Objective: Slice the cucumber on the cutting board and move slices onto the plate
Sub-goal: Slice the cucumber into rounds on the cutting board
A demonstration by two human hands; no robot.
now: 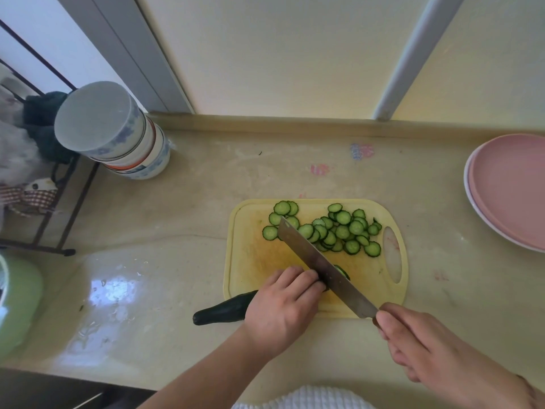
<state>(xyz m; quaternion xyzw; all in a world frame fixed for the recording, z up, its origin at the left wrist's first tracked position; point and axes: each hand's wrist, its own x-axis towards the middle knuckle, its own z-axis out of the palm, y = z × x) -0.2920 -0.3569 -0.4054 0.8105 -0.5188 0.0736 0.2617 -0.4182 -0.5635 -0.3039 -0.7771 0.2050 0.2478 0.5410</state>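
On the yellow board, near its front edge, the left hand presses down on the cucumber, fingers curled over it with the knuckles right against the flat of the knife. The right hand is wrapped tight around the knife's handle, which is almost wholly hidden inside the fist. The blade runs diagonally away from that hand, its tip reaching among the cut slices at the back of the board. Just beyond the blade, a fresh green piece shows where the edge meets the cucumber, so the cut looks to be in progress or barely finished.

The uncut part of the cucumber sticks out behind the left hand, its dark end hanging off the board's left edge onto the counter. Slices lie in a loose, overlapping heap across the far half of the board, a few scattered toward the left. The pink plate sits well apart at the right edge of view and holds no slices that can be seen.

By my reading this is the slicing step, with a good length of cucumber left. The next stroke calls for sliding the left fingers back along the cucumber, keeping fingertips tucked clear of the edge, then bringing the blade down beside the knuckles. Moving slices to the plate is not yet begun.
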